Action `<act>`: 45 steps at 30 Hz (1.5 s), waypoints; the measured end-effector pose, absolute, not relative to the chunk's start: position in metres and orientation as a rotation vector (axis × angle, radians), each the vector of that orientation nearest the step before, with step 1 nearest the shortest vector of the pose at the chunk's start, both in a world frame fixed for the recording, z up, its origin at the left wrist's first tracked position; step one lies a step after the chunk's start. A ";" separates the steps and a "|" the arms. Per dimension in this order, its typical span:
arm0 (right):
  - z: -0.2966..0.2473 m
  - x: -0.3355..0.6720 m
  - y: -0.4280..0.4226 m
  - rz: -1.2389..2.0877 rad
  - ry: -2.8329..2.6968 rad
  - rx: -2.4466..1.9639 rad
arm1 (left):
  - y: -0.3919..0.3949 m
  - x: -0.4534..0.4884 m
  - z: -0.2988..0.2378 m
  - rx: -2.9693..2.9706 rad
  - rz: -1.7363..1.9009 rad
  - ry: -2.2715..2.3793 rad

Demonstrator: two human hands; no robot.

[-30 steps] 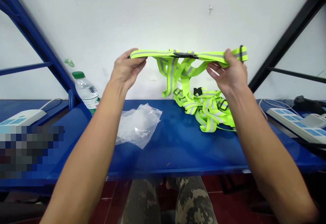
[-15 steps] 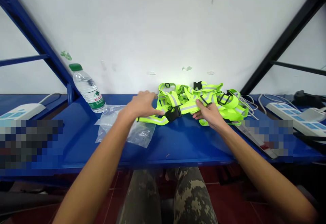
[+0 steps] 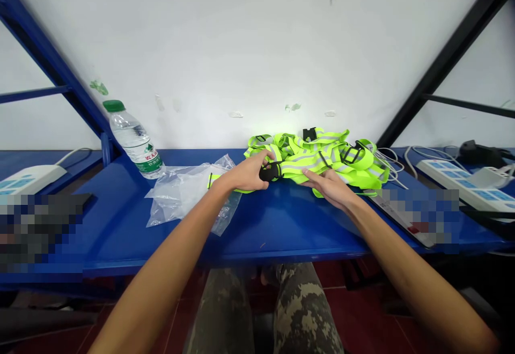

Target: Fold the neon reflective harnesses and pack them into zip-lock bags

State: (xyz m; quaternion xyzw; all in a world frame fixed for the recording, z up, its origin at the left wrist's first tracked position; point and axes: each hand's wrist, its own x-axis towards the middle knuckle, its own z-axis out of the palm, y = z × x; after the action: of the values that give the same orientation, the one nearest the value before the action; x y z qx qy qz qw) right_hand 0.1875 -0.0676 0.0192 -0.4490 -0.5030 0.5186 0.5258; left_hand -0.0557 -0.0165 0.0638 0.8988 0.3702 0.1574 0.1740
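A heap of neon-yellow reflective straps (image 3: 322, 158) with black buckles lies on the blue shelf (image 3: 273, 230) against the white wall. My left hand (image 3: 245, 174) is closed on one strap beside a black buckle (image 3: 270, 171), at the heap's left end. My right hand (image 3: 330, 185) grips the same strap at the front of the heap, fingers curled around the yellow band. A crumpled clear plastic bag (image 3: 185, 190) lies just left of my left hand, partly under my forearm.
A water bottle (image 3: 132, 139) with a green cap stands at the back left. White power strips lie at the far left (image 3: 28, 174) and far right (image 3: 462, 177), with white cables (image 3: 392, 161) behind the heap. Blue and black frame struts slant at both sides.
The strap that both hands held stretched in the air has come down onto the shelf. My hands have drawn closer together at the heap, the left now at the buckle.
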 end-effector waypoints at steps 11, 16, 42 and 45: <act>0.014 0.177 -0.066 1.270 -0.948 -1.127 | -0.007 -0.056 0.059 2.547 0.468 1.060; 0.021 0.184 -0.067 1.053 -1.036 -0.995 | -0.017 -0.056 0.064 2.610 0.662 1.144; 0.023 0.195 -0.072 1.010 -0.895 -1.091 | -0.041 -0.023 0.008 2.924 0.395 1.355; 0.011 0.182 -0.074 0.999 -1.104 -1.164 | -0.040 -0.020 0.008 2.896 0.373 1.445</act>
State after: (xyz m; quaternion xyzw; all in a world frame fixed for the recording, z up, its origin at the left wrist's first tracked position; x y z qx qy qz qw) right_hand 0.1816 -0.0736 0.0105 -0.4992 -0.4734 0.4285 0.5857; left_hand -0.0203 -0.0403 0.0077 0.8875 0.4427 0.1142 -0.0581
